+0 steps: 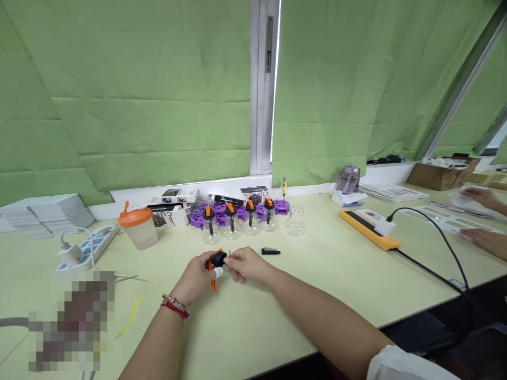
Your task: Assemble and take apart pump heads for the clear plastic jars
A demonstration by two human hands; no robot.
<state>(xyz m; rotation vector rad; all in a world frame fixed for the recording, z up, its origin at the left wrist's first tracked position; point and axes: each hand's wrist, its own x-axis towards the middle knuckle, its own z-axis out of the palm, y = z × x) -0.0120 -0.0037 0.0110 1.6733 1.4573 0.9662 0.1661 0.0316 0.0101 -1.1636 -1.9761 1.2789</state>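
My left hand (201,275), with a white wrap on one finger, is closed around a black-and-orange bottle top (218,258). Fingertips of my right hand (244,264) are pinched together against the black end of that top; what they grip is too small to make out. A black part with a spring (270,251) lies on the table just beyond my right hand. Behind my hands stands a row of small clear glass bottles (232,232) with black and orange tops. To their right is a glass bottle (295,224) without a top.
Purple plastic parts (198,219) and printed boxes (170,216) sit behind the bottles. An orange-lidded container (140,232) and white power strip (89,247) stand left. At right are an orange power strip (366,230) with a cable and another person's hands (481,237).
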